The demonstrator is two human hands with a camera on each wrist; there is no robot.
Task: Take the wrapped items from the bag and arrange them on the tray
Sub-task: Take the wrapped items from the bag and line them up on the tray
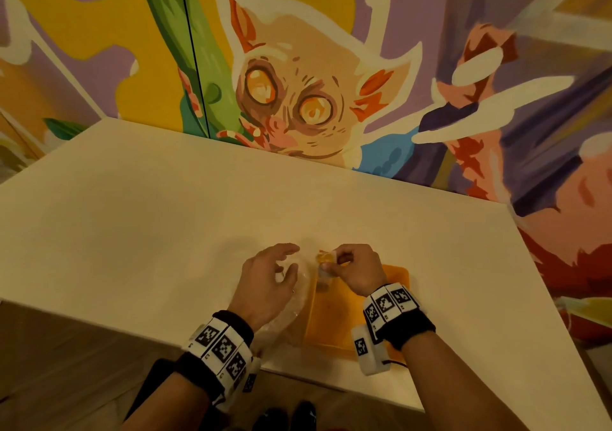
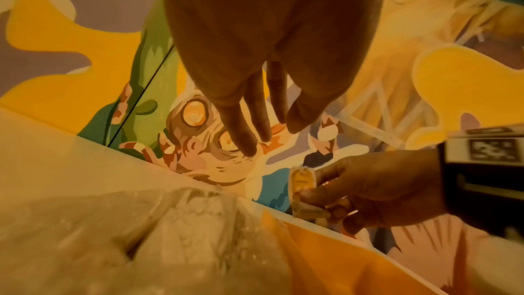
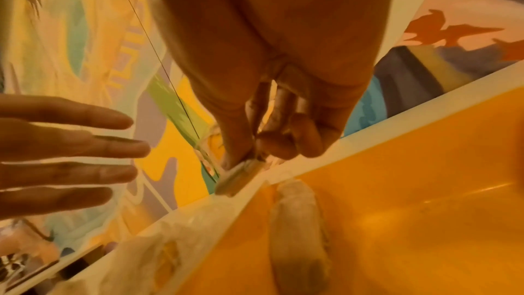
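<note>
— What's closest to you?

— My two wrists, each with a band of black-and-white markers, at the near edge of the counter (image 1: 132, 218). Between them sits the orange tray (image 1: 395, 276), and everything else I'll place from that tray.

— Where's the bag?

— The clear plastic bag (image 1: 291, 311) lies crumpled just to the left of the tray, touching its left rim. Through the plastic I can make out something yellowish inside, but it's too blurred to name.

— And your left hand?

— My left hand (image 1: 270, 280) hovers over the bag, left of the tray, with the fingers (image 3: 85, 145) spread and nearly straight. It holds nothing.

— The right one?

— My right hand (image 1: 356, 273) is above the far left corner of the tray. Thumb and fingertips pinch a small wrapped item (image 2: 302, 184), yellow under a clear wrapper, held up off the tray and standing roughly on end.

— Anything on the tray already?

— Yes, one pale wrapped item (image 3: 300, 221) lies on the tray floor along its left side, near the far corner, just below my right hand. The item I'm pinching is apart from it.

— And beyond the tray?

— Bare pale counter runs to the wall, which carries a bright mural (image 1: 298, 99) of a wide-eyed animal, with green, yellow and purple shapes around it.
</note>
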